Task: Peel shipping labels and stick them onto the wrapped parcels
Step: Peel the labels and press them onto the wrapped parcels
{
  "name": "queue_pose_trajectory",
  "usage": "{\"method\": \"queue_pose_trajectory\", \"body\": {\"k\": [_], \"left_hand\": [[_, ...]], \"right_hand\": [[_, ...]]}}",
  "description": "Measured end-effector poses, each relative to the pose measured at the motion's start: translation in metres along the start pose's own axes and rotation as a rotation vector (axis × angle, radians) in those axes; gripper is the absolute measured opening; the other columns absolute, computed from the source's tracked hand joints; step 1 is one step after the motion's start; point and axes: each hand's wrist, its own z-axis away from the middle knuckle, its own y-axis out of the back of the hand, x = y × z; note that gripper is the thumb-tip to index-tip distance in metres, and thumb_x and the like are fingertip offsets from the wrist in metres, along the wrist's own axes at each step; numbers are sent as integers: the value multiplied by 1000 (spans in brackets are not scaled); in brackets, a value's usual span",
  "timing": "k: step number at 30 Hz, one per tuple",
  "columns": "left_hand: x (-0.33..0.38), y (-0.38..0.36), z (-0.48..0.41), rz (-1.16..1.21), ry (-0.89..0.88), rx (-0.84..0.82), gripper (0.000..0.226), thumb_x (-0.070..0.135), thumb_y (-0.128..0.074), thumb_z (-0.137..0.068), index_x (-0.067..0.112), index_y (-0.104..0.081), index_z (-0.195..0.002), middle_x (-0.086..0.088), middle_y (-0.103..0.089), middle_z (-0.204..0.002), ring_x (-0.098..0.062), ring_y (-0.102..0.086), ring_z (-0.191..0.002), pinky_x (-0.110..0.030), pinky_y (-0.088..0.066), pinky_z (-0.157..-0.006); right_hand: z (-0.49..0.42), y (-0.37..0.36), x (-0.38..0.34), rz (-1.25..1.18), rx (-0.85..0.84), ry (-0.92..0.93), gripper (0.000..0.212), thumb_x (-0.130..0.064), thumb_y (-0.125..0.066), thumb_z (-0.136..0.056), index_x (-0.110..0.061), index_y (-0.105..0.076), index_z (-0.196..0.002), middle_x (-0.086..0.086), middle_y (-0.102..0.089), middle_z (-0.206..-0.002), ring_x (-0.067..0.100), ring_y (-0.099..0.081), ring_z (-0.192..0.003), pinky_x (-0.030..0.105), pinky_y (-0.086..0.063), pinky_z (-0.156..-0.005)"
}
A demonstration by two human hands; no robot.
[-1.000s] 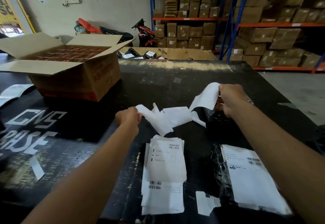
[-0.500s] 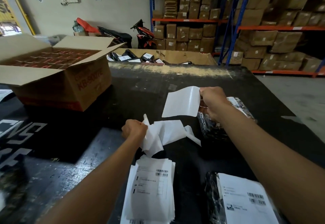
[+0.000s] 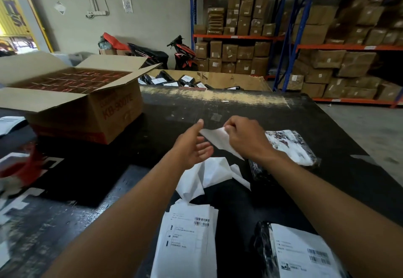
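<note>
**A:** Where is the peeled label?

**B:** Just above the middle of the frame. The blank white label (image 3: 220, 141) hangs tilted, pinched at its upper corner by the right hand (image 3: 246, 138).

**A:** And the parcels?

**B:** One black-wrapped parcel (image 3: 291, 147) lies flat at middle right, with glossy white patches on top. A second parcel (image 3: 262, 247) lies flat at lower right, a barcoded sticker (image 3: 305, 253) covering its top.

**A:** Any other labels?

**B:** A stack of printed labels (image 3: 187, 240) lies at bottom centre. Crumpled white backing paper (image 3: 209, 175) lies just above it.
</note>
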Motion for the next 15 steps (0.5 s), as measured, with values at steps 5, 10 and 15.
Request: {"method": "queue_pose_trajectory", "body": {"k": [5,10,15], "left_hand": [[4,-4,11,30,-13,132,40,17,-70,-88,1,-54,-122,-15,-68,-92,-22,-70,-86,-35,-61,-73],[-8,-17,39,-8,-137,267,34,1,-66,-88,3,-55,-120,-16,-71,-105,-23,-73,-85,-23,-54,-44],[-25,-31,54,-20,-210,196,28,1,-60,-90,2,-60,-117,-12,-67,-93,-18,-63,-70,-32,-57,-69]], "right_hand": [[38,-8,-7,249,81,258,17,-21,-49,-95,-15,-64,-92,3,-68,-88,24,-62,-75,41,-52,-69],[86,-12,-8,538,229,406,11,-13,-63,-86,-12,-70,-94,7,-71,-89,26,-63,-74,40,-50,-65],[130,-13,-8,646,348,523,17,-11,-58,-85,-11,-71,-96,9,-71,-98,29,-65,-86,43,-48,-80]]}}
